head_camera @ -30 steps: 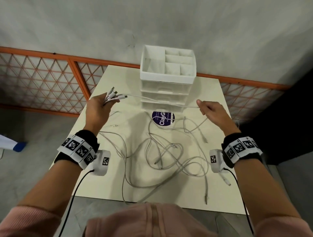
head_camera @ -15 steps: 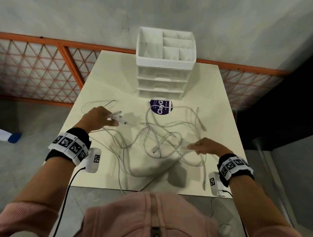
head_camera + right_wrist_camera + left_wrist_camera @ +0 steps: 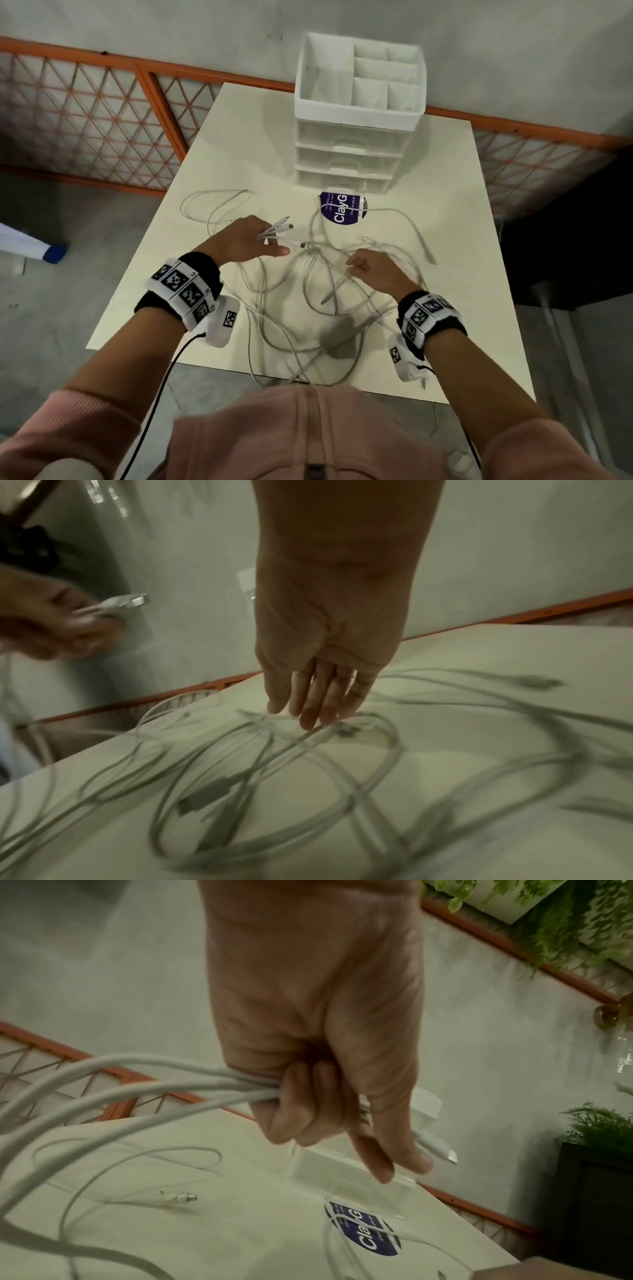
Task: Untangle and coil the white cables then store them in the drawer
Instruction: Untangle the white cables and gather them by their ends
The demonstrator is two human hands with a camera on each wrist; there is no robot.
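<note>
White cables (image 3: 325, 291): a loose tangle on the table (image 3: 479, 308), in front of the closed drawer unit (image 3: 346, 150). Left hand (image 3: 246, 240) clasps several plug ends; right hand (image 3: 373, 270), fingers straight, reaches into the tangle, holding nothing. Step: untangling. Next, probably: pick one strand and draw it free.

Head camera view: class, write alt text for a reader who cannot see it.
Two hands work a tangle of white cables on a cream table: the left hand grips a bundle of connector ends, the right hand reaches into the loops. A white drawer unit, drawers closed, stands behind.
</note>
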